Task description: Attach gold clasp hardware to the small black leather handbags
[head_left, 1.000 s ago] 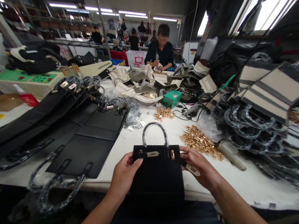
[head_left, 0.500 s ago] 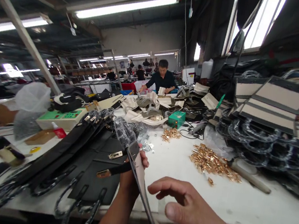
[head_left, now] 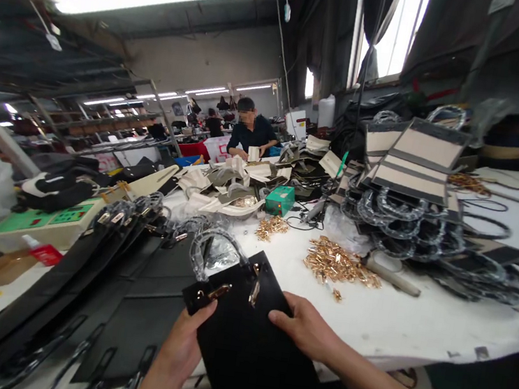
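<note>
Between my hands is a black bag panel [head_left: 248,341], its dark face turned up toward me and its lower part out over the table's front edge. A looped handle [head_left: 219,235] wrapped in clear plastic rises from its top, and two gold metal fittings sit near the handle ends. My left hand [head_left: 183,341] is closed on the panel's left edge, thumb on the face close to the left gold fitting [head_left: 219,292]. On the opposite edge my right hand [head_left: 303,326] grips the panel, thumb on top. The fingers behind the panel are hidden.
Black panels [head_left: 130,292] lie stacked to the left. Gold hardware [head_left: 337,261] is heaped on the white table [head_left: 396,323], near a grey-handled tool [head_left: 397,279] and a green box [head_left: 280,200]. More panels with wrapped handles [head_left: 414,158] are piled right. A person [head_left: 253,130] sits across.
The bag panel has turned from edge-on to its black face showing. My right hand, open and apart before, has closed on its right edge. The view has swung right.
</note>
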Demonstrator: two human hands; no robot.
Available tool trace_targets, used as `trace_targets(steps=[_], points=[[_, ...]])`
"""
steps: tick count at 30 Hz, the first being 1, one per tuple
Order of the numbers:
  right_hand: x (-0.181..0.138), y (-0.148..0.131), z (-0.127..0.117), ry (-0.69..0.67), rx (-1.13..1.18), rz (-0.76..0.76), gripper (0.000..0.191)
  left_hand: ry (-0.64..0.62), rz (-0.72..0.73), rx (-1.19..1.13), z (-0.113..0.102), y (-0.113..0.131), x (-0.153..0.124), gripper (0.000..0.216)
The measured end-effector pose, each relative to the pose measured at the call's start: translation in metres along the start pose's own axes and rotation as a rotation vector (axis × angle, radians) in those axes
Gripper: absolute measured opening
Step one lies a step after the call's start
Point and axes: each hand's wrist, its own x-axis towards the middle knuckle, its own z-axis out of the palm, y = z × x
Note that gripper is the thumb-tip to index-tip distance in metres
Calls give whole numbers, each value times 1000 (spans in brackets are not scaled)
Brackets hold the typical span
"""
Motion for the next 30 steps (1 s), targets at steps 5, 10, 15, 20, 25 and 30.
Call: trace_targets(steps=[5, 10, 15, 20, 25, 30], points=[[-12, 17, -21, 44, -471, 95, 28, 78, -111, 25, 6, -37, 7, 41], [7, 11, -61, 300, -713, 100, 32, 23, -195, 35, 19, -62, 28, 45], [84, -1, -80, 420, -799, -2, 26, 40, -130, 151, 21, -62, 52, 43], [179, 15, -85, 439, -848, 50, 20, 101, -47, 272, 12, -60, 74, 44], [233, 42, -85, 506, -882, 99, 30, 247, 210, 635, 0, -59, 88, 49], [251, 56, -86, 525, -816, 56, 19, 332, 632, 946, 6, -58, 78, 52]])
